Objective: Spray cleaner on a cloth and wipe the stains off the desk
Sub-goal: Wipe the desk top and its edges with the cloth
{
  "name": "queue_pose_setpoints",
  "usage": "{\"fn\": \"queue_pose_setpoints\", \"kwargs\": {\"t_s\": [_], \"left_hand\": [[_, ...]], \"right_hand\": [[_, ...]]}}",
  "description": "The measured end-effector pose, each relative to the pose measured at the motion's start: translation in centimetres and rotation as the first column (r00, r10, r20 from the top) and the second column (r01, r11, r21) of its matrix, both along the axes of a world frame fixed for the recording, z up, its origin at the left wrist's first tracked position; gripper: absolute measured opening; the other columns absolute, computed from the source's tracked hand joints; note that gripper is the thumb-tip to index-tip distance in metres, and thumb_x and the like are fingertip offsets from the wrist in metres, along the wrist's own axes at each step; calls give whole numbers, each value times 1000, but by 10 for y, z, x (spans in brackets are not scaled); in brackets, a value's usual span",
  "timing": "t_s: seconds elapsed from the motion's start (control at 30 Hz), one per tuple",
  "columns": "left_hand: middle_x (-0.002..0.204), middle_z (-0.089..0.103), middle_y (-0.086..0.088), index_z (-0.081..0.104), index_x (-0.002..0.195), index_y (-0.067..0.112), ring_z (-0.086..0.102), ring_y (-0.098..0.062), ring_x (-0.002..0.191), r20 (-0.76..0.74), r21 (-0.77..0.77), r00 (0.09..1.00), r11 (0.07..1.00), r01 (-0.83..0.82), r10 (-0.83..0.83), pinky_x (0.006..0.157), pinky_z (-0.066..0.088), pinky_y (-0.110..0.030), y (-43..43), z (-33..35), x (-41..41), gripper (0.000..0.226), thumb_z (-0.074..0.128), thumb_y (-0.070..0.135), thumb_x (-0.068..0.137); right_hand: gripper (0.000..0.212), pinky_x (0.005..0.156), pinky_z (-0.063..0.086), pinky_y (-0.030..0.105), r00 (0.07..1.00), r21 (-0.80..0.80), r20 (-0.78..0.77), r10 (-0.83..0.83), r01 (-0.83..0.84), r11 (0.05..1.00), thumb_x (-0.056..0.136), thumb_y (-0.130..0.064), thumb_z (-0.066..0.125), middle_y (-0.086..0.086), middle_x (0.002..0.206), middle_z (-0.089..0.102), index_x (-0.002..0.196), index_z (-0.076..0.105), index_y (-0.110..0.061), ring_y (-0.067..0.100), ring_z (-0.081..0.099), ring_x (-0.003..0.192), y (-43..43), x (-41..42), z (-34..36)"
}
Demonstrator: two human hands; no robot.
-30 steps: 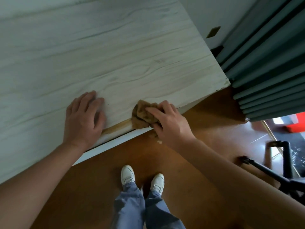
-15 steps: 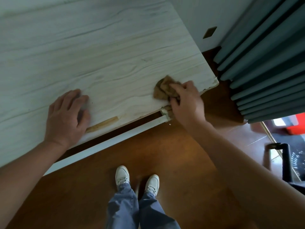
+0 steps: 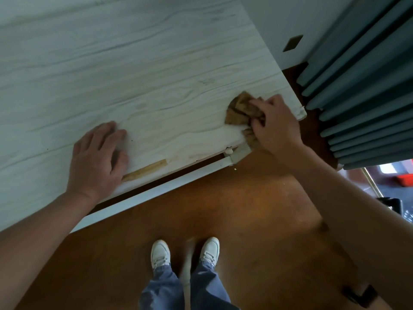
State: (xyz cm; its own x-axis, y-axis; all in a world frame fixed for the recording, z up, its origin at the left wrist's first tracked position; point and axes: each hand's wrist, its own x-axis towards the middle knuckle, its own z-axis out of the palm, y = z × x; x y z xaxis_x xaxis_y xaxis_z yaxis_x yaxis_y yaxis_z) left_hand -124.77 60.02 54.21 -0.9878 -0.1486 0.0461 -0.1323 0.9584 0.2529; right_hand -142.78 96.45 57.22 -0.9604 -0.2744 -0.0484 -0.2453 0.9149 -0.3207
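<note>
Brown floor (image 3: 245,209), white wall (image 3: 279,23) with dark plate (image 3: 292,43), grey-green pleated curtain (image 3: 368,86) at right.

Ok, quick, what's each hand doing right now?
Left hand: open, resting flat on the desk.
Right hand: closed, gripping the cloth on the desk.

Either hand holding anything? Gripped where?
Right hand grips the brown cloth by its bunched right side; left hand holds nothing, flat on the desk.
</note>
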Motion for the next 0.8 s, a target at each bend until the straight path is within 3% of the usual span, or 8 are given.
{"fn": "queue_pose_setpoints", "kwargs": {"t_s": [0.1, 0.23, 0.37, 0.47, 0.53, 0.63, 0.73, 0.8], "left_hand": [[153, 45, -13, 57, 138, 10, 39, -39, 142, -3, 16, 1000, 1000, 2, -2, 112, 33, -53, 0, 0, 0, 55, 38, 40, 96], [153, 45, -14, 56, 138, 10, 40, -40, 142, -8, 27, 1000, 1000, 8, -7, 112, 33, -54, 0, 2, 0, 54, 39, 40, 96], [152, 46, -15, 56, 138, 10, 40, -40, 141, -5, 26, 1000, 1000, 4, -4, 111, 34, -55, 1, 2, -1, 54, 39, 38, 96], [152, 46, -15, 56, 138, 10, 40, -40, 140, 4, 21, 1000, 1000, -1, 1, 111, 34, -55, 0, 2, -1, 55, 39, 39, 95], [153, 46, -14, 57, 138, 10, 40, -40, 140, 5, 20, 1000, 1000, -6, 6, 111, 34, -55, 0, 1, -1, 55, 39, 38, 95], [153, 46, -14, 56, 138, 11, 40, -40, 140, 7, 24, 1000, 1000, -6, 5, 111, 33, -54, 0, 1, -1, 55, 39, 39, 95], [154, 45, -13, 56, 139, 11, 39, -39, 141, 6, 24, 1000, 1000, -4, 4, 112, 33, -54, 0, 2, -1, 54, 40, 39, 95], [153, 46, -13, 56, 139, 11, 39, -38, 142, -2, 23, 1000, 1000, -5, 6, 112, 32, -53, 0, 1, 0, 54, 40, 38, 95]], "right_hand": [[47, 85, 43, 33, 991, 32, -88, -100, 103, 994, 95, -28, 54, 9, 126, 46, 142, 51, -25, 23, 49, 112, -3, -31, -5], [42, 91, 51, 39, 979, 23, -128, -156, 160, 987, 96, -26, 54, 9, 129, 46, 139, 53, -23, 24, 49, 112, -41, -31, -10], [43, 87, 51, 37, 994, -40, 5, 112, -112, 993, 96, -27, 55, 3, 131, 42, 139, 49, -27, 20, 47, 111, -82, 26, -3], [45, 79, 50, 34, 920, -121, 12, 393, -389, 913, 93, -18, 58, 5, 130, 45, 138, 52, -23, 22, 48, 112, -87, 83, -1], [42, 74, 52, 35, 877, -154, 6, 480, -473, 868, 91, -14, 58, 8, 126, 50, 133, 58, -18, 25, 51, 109, -73, 98, 0], [42, 80, 57, 36, 922, -192, -61, 382, -387, 902, 90, -13, 57, 6, 125, 51, 131, 60, -20, 23, 53, 109, -47, 81, 14], [45, 84, 49, 26, 979, -178, -102, 178, -194, 965, 94, -21, 56, -1, 127, 42, 139, 53, -30, 12, 45, 105, -25, 30, 28], [45, 86, 47, 28, 988, -127, -134, 80, -97, 987, 95, -24, 55, 2, 124, 43, 140, 52, -28, 12, 42, 103, -18, -7, 22]]}}
